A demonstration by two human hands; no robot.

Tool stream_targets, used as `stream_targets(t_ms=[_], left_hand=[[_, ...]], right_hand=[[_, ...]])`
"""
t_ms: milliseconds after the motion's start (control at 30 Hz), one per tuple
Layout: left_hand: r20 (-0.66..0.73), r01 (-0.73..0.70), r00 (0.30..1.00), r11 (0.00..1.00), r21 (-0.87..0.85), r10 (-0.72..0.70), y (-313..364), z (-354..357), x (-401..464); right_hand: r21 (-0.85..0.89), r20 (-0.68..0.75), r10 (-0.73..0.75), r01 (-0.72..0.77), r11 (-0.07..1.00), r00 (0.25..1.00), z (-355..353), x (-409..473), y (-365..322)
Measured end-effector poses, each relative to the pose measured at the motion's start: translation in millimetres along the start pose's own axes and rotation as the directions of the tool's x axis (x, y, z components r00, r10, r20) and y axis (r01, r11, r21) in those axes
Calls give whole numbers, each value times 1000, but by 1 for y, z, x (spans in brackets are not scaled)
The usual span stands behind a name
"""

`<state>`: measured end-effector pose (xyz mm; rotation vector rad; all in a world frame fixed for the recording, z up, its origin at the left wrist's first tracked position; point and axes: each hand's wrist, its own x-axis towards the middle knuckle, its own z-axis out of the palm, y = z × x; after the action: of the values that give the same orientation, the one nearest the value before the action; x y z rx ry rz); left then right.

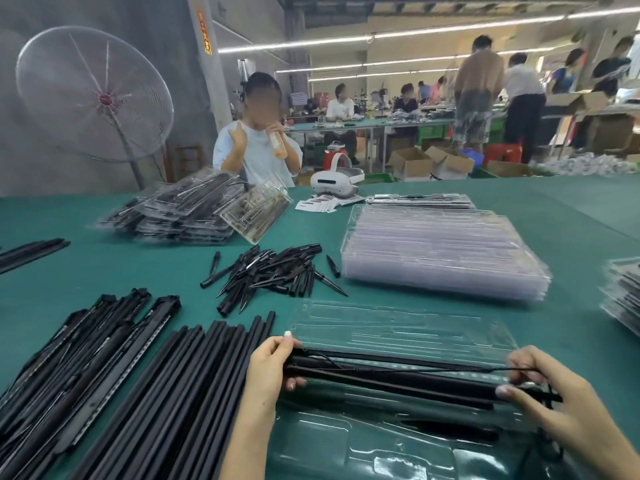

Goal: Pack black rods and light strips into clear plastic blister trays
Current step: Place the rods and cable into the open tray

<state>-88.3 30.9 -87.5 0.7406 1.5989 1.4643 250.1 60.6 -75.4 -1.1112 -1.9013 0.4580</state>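
An open clear blister tray (398, 327) lies in front of me on the green table. Across its near half lie black rods and a light strip with a thin black wire (391, 374). My left hand (268, 365) grips the left ends of these rods. My right hand (550, 393) pinches their right ends and the wire. To the left lies a row of long black rods (180, 386). Further left is a heap of light strips (79, 351).
A pile of short black spikes (273, 268) lies beyond the tray. A stack of empty clear trays (443, 251) stands at the right, packed trays (183, 209) at the back left and more (623, 292) at the right edge. A person sits opposite; a white headset (336, 181) rests nearby.
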Motion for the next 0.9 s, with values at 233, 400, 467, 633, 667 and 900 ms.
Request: stream_targets(t_ms=[233,400,467,633,667,900], left_hand=[[-82,-71,994,997,-13,70,3,1,-1],[-77,-104,992,994,-16,102,11,15,-1],[-84,-131,988,991,-28,128,14,21,0],[-56,-131,990,991,1,131,12,23,2],[-42,-125,991,992,13,125,12,22,3],[1,-82,997,989,127,82,6,3,2]], right_hand=[[24,-168,-29,33,999,985,6,4,7],[-72,-149,64,-75,995,987,-2,1,29],[-159,-136,66,-87,983,988,-6,-1,33],[-174,-182,47,-80,981,982,-10,-1,30],[-184,-204,32,-71,980,978,-11,-1,30],[-321,-156,13,-63,945,988,-5,-7,23]])
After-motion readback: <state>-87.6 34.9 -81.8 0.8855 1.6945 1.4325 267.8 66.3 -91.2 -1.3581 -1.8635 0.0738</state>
